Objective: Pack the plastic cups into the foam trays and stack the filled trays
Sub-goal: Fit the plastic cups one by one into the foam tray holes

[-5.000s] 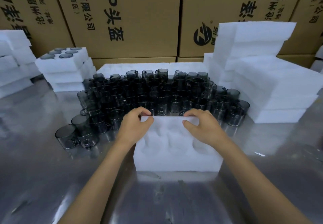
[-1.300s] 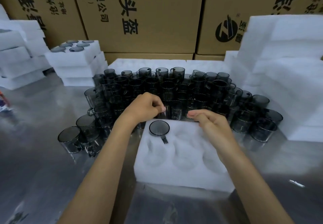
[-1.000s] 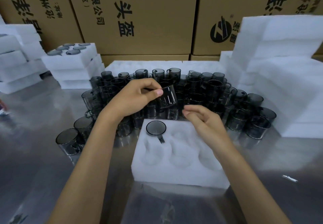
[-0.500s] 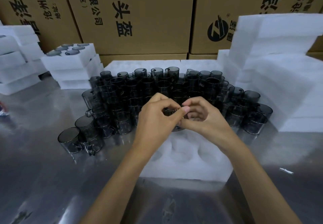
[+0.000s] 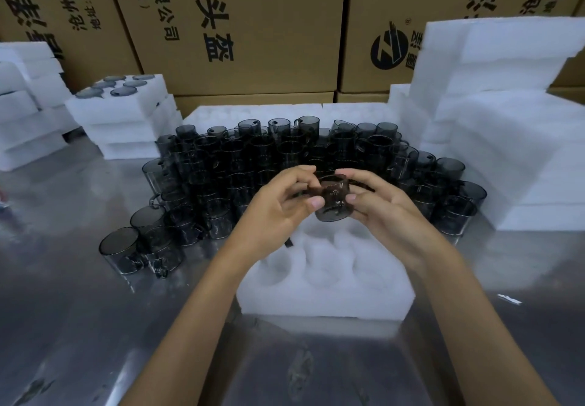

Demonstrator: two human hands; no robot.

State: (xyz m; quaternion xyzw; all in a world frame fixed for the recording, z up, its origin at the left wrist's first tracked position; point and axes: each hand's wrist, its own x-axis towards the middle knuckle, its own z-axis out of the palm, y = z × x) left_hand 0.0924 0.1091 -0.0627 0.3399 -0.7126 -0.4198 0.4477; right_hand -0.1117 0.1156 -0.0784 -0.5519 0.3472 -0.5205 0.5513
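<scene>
Take the foam tray (image 5: 326, 291) in front of you as the reference. To its far left, a stack of filled trays (image 5: 123, 111) sits well apart. Along its left and back edges crowd the loose cups (image 5: 253, 165), so a careless elbow or sleeve could topple several. Above the tray's back row, your left hand (image 5: 278, 209) pinches one smoky cup (image 5: 334, 201) by its side, fingers curled around it. Your right hand (image 5: 380, 206) clamps the cup's other side. If its handle isn't lined up with the pocket's slot, forcing it down could tear the soft foam or leave it tilted, and the next tray would stack crooked.
</scene>
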